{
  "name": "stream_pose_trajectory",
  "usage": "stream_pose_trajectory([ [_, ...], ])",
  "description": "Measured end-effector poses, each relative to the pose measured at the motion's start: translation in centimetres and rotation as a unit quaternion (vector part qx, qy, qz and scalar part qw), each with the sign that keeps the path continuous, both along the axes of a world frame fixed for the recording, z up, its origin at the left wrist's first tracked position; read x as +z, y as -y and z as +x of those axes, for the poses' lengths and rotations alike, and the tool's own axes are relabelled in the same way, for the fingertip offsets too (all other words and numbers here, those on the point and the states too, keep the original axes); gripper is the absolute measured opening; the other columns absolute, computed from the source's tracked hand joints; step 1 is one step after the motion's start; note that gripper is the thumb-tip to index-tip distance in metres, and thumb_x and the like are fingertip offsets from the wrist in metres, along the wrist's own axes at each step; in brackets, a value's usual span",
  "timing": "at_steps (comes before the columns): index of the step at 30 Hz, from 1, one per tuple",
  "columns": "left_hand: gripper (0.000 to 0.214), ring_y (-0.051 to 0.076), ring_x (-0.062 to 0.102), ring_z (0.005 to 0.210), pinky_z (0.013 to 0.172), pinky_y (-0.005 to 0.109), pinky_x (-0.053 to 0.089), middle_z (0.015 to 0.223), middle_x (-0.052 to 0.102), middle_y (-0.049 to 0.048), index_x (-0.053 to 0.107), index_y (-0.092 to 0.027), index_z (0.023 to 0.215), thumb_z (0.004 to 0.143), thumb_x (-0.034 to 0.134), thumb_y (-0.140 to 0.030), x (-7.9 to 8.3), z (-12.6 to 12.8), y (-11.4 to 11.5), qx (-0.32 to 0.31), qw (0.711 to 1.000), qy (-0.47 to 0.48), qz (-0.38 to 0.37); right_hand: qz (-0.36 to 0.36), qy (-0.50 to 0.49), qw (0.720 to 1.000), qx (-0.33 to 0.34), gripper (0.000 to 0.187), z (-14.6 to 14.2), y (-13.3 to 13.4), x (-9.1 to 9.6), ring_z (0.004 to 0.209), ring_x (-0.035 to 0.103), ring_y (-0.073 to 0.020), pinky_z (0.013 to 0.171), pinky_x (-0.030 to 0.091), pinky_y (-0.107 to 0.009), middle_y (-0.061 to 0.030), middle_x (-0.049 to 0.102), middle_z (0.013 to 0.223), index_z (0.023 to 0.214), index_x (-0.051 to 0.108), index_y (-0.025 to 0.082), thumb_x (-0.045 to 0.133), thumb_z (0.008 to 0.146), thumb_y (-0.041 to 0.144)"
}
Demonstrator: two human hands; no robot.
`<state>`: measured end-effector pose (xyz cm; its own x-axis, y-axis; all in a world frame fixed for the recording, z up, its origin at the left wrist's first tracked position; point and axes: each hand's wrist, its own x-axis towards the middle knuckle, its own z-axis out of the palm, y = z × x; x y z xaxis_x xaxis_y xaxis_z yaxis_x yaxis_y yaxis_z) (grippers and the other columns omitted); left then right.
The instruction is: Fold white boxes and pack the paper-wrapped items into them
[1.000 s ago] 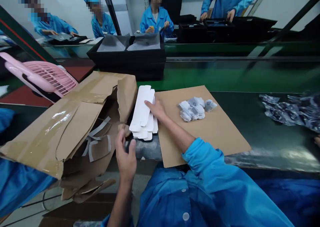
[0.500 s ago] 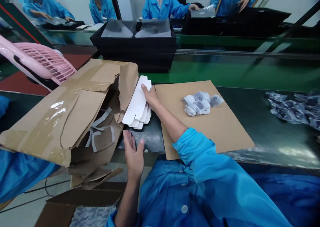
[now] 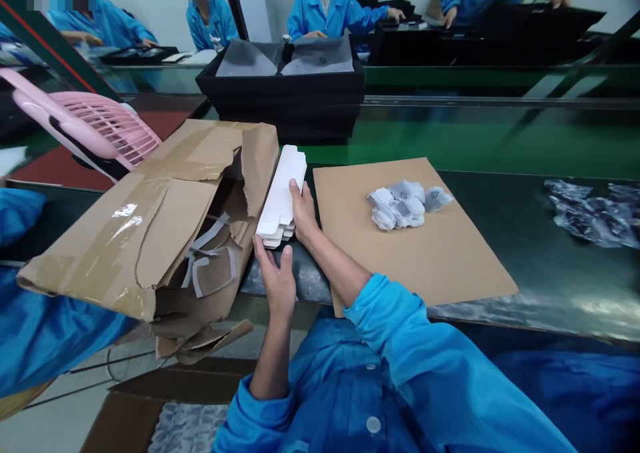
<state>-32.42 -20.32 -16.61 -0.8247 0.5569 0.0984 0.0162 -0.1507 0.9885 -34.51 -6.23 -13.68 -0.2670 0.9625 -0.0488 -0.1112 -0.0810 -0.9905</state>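
Note:
A stack of flat white folding cartons (image 3: pixel 283 193) lies on the dark bench, right beside a torn brown cardboard box (image 3: pixel 120 233). My right hand (image 3: pixel 303 212) grips the stack along its right side, thumb on top and the other fingers down the edge. At the near end, my left hand (image 3: pixel 278 280) is open, palm turned inward, its fingertips at the cartons' lower corner. The cartons' edges now sit fairly even. To the right, several small white wrapped packets (image 3: pixel 400 203) rest in a cluster on a brown cardboard sheet (image 3: pixel 415 266).
Black boxes (image 3: pixel 285 100) are stacked behind the cartons. A pink fan (image 3: pixel 100 126) stands at left. Clear plastic bags (image 3: pixel 595 213) lie at right. Below the bench, an open carton (image 3: pixel 135 406) holds wrapped packets. Co-workers in blue sit across the line; a blue sleeve (image 3: pixel 55 333) shows at left.
My left hand has moved up to the near end of the cartons. The fanned-out near ends have become more even. My right hand has slid slightly down the stack's side.

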Motion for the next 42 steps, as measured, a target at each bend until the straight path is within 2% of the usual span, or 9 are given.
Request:
stream_pose_trajectory([
  [10,0.079,0.026,0.02,0.153,0.124,0.043,0.024,0.167,0.016,0.0132,0.02,-0.022,0.157,0.091,0.061,-0.038,0.4,1.5,1.5,0.011,0.999,-0.001,-0.035,0.026,0.109,0.994,-0.018,0.07,1.3,-2.3,0.8,0.139,0.043,-0.0276,0.114,0.036,-0.04,-0.0154,0.052,0.143,0.132,0.049,0.015,0.071,0.079,0.055],
  [14,0.069,0.024,0.022,0.153,0.122,0.043,0.028,0.165,0.023,0.0109,0.032,-0.025,0.152,0.091,0.063,-0.034,1.4,3.0,3.0,-0.011,0.998,-0.046,-0.033,0.004,0.136,0.99,0.023,0.037,2.8,-3.5,1.5,0.096,0.064,-0.0232,0.089,0.051,-0.036,-0.0049,0.069,0.093,0.089,0.061,0.017,0.081,0.071,0.043],
  [19,0.061,0.026,0.027,0.151,0.12,0.042,0.033,0.163,0.027,0.0115,0.04,-0.025,0.147,0.092,0.063,-0.033,2.7,4.2,4.1,-0.031,0.992,-0.121,-0.022,-0.035,0.11,0.99,0.077,0.025,3.5,-3.7,3.3,0.058,0.054,-0.0082,0.058,0.048,-0.023,0.0039,0.058,0.069,0.078,0.058,0.014,0.064,0.093,0.033],
  [25,0.06,0.026,0.046,0.14,0.112,0.042,0.044,0.149,0.049,0.0137,0.04,-0.025,0.148,0.093,0.06,-0.042,5.1,2.3,3.7,-0.06,0.993,-0.084,0.057,0.01,0.055,0.985,0.163,0.023,12.2,-1.0,7.7,0.056,0.055,-0.01,0.052,0.041,-0.021,0.0021,0.062,0.067,0.073,0.06,0.016,0.063,0.088,0.032],
  [29,0.062,0.028,0.063,0.121,0.102,0.041,0.053,0.123,0.07,0.0122,0.058,-0.019,0.133,0.082,0.072,-0.051,6.5,2.5,1.5,-0.119,0.99,-0.004,0.081,0.146,0.185,0.923,0.302,0.023,20.8,3.8,8.4,0.066,0.062,-0.0163,0.056,0.047,-0.025,-0.0029,0.069,0.078,0.083,0.07,0.018,0.064,0.088,0.04],
  [32,0.041,0.024,0.07,0.106,0.1,0.038,0.053,0.101,0.076,0.0076,0.071,-0.015,0.106,0.076,0.079,-0.041,6.3,5.0,-0.1,-0.066,0.996,0.018,0.052,0.354,0.369,0.841,0.176,0.044,24.3,7.5,7.0,0.097,0.066,-0.0277,0.077,0.055,-0.04,-0.014,0.069,0.115,0.128,0.061,0.019,0.063,0.09,0.043],
  [34,0.038,0.022,0.072,0.097,0.093,0.037,0.057,0.096,0.077,0.0066,0.072,-0.015,0.102,0.076,0.079,-0.042,6.0,6.7,-0.4,-0.104,0.991,0.07,0.043,0.465,0.462,0.749,0.095,0.074,25.3,9.0,5.8,0.109,0.061,-0.0343,0.085,0.054,-0.048,-0.0214,0.061,0.129,0.149,0.04,0.013,0.068,0.087,0.041],
  [36,0.043,0.021,0.073,0.084,0.082,0.036,0.06,0.09,0.077,0.0059,0.072,-0.015,0.102,0.074,0.079,-0.048,5.7,7.3,-0.3,-0.177,0.977,0.118,0.031,0.519,0.505,0.686,0.069,0.08,26.2,9.4,5.1,0.107,0.061,-0.0356,0.084,0.054,-0.049,-0.0245,0.06,0.127,0.153,0.03,0.006,0.066,0.088,0.034],
  [42,0.033,0.017,0.069,0.071,0.062,0.023,0.055,0.082,0.077,0.0064,0.078,-0.016,0.094,0.072,0.082,-0.041,6.5,2.7,0.6,-0.321,0.942,0.0,-0.099,0.537,0.479,0.672,0.177,0.072,30.1,7.7,5.5,0.12,0.054,-0.0327,0.096,0.049,-0.049,-0.0192,0.057,0.136,0.155,0.028,0.01,0.057,0.09,0.021],
])
